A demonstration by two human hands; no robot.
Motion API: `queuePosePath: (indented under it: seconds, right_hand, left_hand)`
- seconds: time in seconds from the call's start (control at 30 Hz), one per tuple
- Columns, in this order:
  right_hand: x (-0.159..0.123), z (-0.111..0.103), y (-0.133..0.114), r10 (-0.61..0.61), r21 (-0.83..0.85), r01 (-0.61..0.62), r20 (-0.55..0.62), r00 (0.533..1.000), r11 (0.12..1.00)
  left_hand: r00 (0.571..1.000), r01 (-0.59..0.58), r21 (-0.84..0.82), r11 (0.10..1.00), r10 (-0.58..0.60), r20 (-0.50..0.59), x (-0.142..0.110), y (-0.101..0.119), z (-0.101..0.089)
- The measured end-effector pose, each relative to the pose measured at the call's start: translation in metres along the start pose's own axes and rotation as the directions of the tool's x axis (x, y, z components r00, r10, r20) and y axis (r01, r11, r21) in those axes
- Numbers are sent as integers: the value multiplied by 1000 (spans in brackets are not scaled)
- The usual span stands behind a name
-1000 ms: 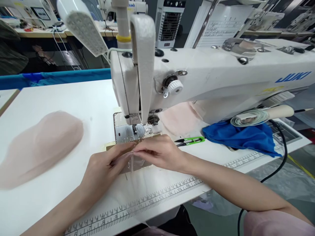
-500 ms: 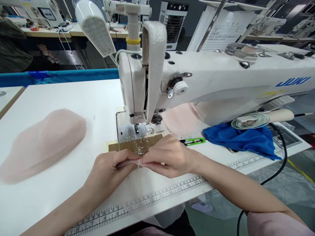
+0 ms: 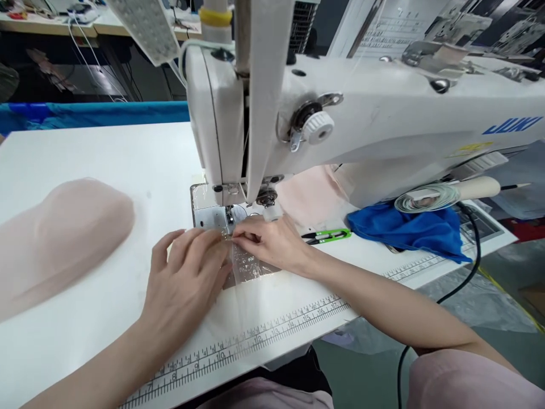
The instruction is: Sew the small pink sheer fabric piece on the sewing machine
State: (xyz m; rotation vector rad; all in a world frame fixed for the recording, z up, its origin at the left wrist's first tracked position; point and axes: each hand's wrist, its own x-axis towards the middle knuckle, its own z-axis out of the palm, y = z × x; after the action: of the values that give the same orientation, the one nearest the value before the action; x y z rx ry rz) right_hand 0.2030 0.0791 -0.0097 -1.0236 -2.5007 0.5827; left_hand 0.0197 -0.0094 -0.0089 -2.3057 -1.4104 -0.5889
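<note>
Together, right fingers [image 3: 250, 228] on sheer fabric [image 3: 239, 267]

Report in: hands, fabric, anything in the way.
Right hand pinching fabric. Left hand alongside, fingers bent, grip hidden. Fabric sheer, in front of presser foot. Snips near right hand, away from foot.

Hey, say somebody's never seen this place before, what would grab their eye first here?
Probably the big white sewing machine, stretching across the upper middle and right. Next, the two bare hands below its head: the left hand spread, the right hand pinching sheer fabric just in front of the presser foot. Then the bright blue cloth, bunched under the machine's arm at right.
</note>
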Motion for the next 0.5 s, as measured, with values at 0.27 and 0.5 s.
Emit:
queuePosePath:
  seconds: [0.27,0.5]
  right_hand:
    - [-3,-6,2,-24,-344,25,6,1000,938]
    - [-14,-8,-11,-68,-525,113,105,992,844]
  left_hand:
    - [988,-140,32,990,138,65,-1,3,3]
    - [993,-50,-109,993,61,104,4,-5,13]
